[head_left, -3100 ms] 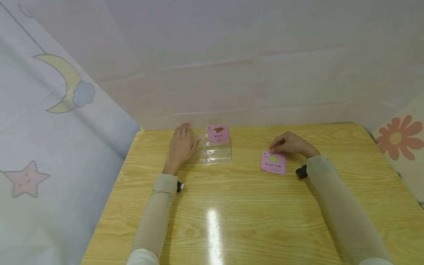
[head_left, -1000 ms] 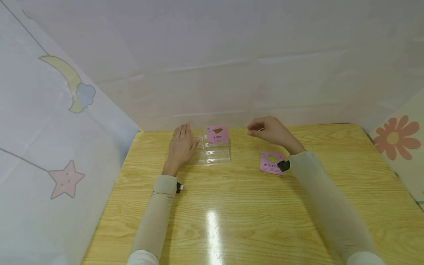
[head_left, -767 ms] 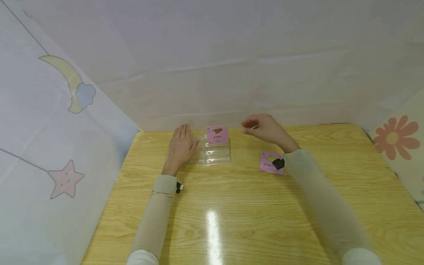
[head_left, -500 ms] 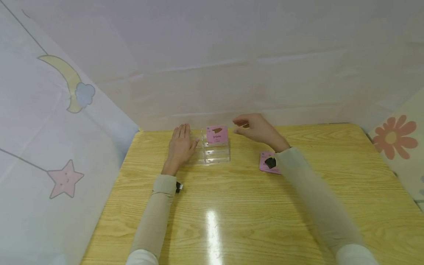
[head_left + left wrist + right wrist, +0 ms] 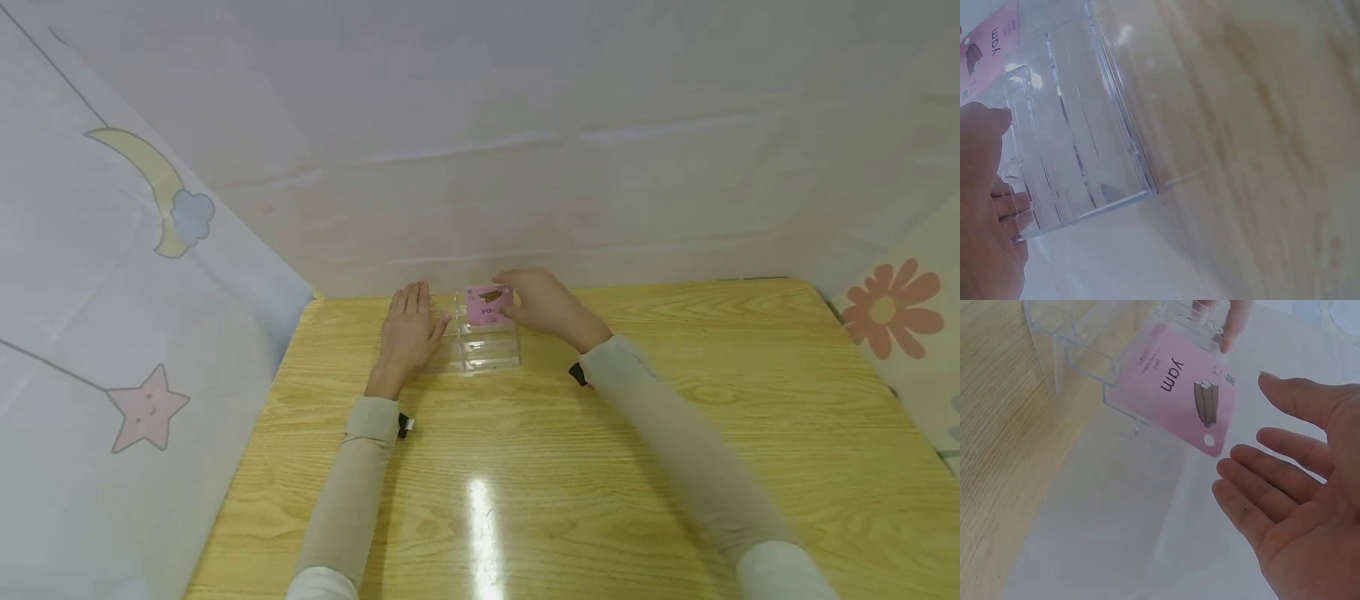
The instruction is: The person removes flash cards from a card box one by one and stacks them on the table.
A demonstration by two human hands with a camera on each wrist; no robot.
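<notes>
A clear plastic tiered rack stands near the table's far edge. My left hand holds its left end; in the left wrist view the thumb is in front, and the fingers show through the plastic. The pink "yam" card stands in the rack's top tier on the right half. Beside that card is my right hand, thumb and fingers spread; the right wrist view shows a gap between the fingertips and the card. Only a pink sliver of the "marrow" card shows by the right cuff.
The wooden table stretches toward me, with a glare streak in the middle. A pale sheet rises right behind the rack, and a printed sheet hangs on the left. Black wrist devices sit at both cuffs.
My right hand has left the "marrow" card and moved left and away to the "yam" card, its fingers spreading. My sleeve now covers most of the "marrow" card. The left hand stays put.
</notes>
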